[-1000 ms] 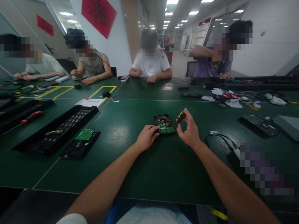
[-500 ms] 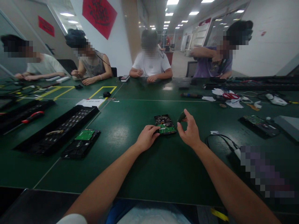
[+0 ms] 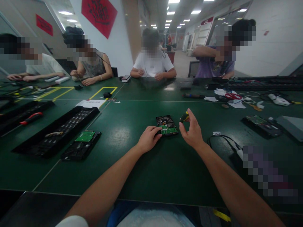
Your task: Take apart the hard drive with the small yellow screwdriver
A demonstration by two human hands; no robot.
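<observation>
A hard drive with a green circuit board lies on the green table ahead of me. My left hand grips its left edge, fingers bent over the board side and thumb near the front. Just right of the drive, my right hand is raised slightly. Between its thumb and fingers is the dark green and yellow handle of what looks like a screwdriver. Its shaft and tip cannot be made out, and the handle stands apart from the drive.
To the left lie another drive, a long black tray and a red-handled tool. On the right are a third drive, a grey box and black cables. Several people sit across the table.
The handle in my right hand has turned, so its yellow part now shows. My left hand stays on the hard drive. The person opposite has drawn one hand rightward.
</observation>
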